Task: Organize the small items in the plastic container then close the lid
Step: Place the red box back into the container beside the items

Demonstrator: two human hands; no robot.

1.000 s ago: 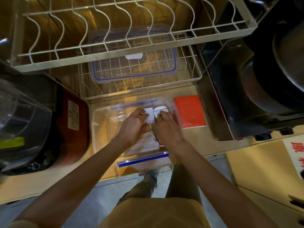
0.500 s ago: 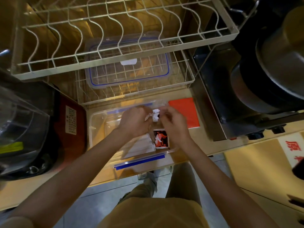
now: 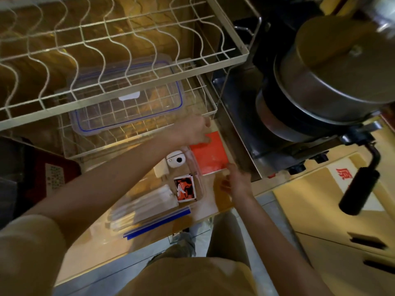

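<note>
Fingers of the left hand (image 3: 193,130) rest on the far edge of a flat orange-red rectangular box (image 3: 210,154); the right hand (image 3: 236,182) touches its near right corner, fingers loosely curled, grip unclear through blur. The box lies just right of the open clear plastic container (image 3: 197,174), which holds a white round gadget (image 3: 176,160), a red-and-black packet (image 3: 185,188) and white wrapped sticks (image 3: 147,205). The clear blue-rimmed lid (image 3: 128,103) sits farther back in the wire rack (image 3: 205,92). Bare countertop (image 3: 222,201) lies near the right hand.

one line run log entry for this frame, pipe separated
left hand at far edge of red booklet | right hand at its near corner | container open | lid in rack
</note>
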